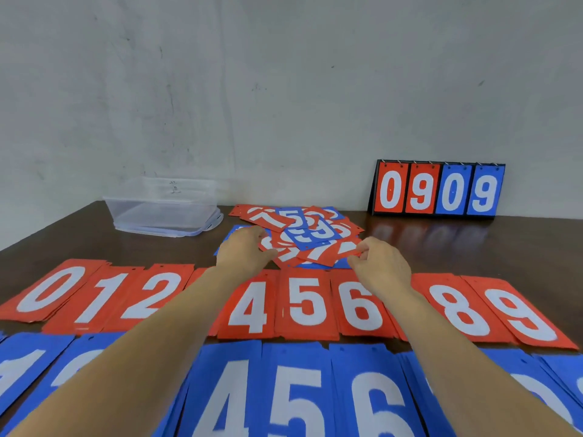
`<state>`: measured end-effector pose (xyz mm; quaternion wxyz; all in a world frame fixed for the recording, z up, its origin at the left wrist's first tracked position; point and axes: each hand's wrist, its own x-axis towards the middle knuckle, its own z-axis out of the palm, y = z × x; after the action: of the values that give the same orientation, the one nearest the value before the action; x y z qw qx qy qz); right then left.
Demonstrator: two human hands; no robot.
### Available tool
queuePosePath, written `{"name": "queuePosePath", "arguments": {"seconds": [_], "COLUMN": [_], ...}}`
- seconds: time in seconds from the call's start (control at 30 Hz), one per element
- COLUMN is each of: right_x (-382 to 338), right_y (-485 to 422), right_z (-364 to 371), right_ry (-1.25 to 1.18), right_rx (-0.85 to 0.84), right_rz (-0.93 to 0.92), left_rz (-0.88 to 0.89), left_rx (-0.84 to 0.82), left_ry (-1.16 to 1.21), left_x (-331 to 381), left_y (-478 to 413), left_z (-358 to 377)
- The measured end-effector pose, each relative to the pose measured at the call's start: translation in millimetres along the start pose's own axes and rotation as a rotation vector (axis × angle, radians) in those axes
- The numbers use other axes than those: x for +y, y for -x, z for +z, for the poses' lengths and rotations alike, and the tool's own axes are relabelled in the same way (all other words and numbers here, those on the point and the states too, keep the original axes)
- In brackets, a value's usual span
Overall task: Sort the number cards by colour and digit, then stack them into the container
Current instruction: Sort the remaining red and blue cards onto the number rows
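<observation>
A dark wooden table [473,244] stands against a scuffed grey wall [284,89]. In the middle of it lies a loose pile [303,234] of red and blue number cards, each a long rectangle with one big white digit, heaped flat and pointing every which way. The left hand [244,250] has its fingers curled round the pile's left edge. The right hand [380,263] pinches the corner of a red card [344,249] at the pile's near right edge.

Nearer the person, a red row [303,305] of sorted stacks lies side by side, long sides running away from the person, digits upright to them. Eight digits show: 0, 1, 2, 4, 5, 6, 8, 9; the forearms cover the rest. Nearer still, a blue row [296,389] lies the same way, with 4, 5 and 6 clear and the others cut off or covered.

A clear plastic container [164,209] sits back left by the wall. Back right a scoreboard [437,190] stands upright: two red panels, two blue, reading 0909.
</observation>
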<state>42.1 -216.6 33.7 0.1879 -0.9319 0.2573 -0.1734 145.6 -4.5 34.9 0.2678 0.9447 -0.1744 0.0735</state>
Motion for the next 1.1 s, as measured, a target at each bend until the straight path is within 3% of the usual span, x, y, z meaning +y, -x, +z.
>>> {"name": "queuePosePath", "arguments": {"seconds": [0.27, 0.53, 0.7, 1.1], "right_x": [-4, -37, -42, -18], "right_y": [-60, -110, -123, -120], "right_z": [30, 66, 88, 77], "right_ry": [0.085, 0.17, 0.146, 0.02], "right_rx": [-0.022, -0.074, -0.242, -0.072], "right_rz": [0.119, -0.038, -0.017, 0.121], "left_rz": [0.018, 0.04, 0.051, 0.256], "left_rx": [-0.121, -0.23, -0.345, -0.208], "left_ry": [-0.113, -0.187, -0.246, -0.4], "left_x": [-17, -30, -33, -31], "left_y": [-68, -118, -127, -111], "left_z": [18, 43, 54, 52]}}
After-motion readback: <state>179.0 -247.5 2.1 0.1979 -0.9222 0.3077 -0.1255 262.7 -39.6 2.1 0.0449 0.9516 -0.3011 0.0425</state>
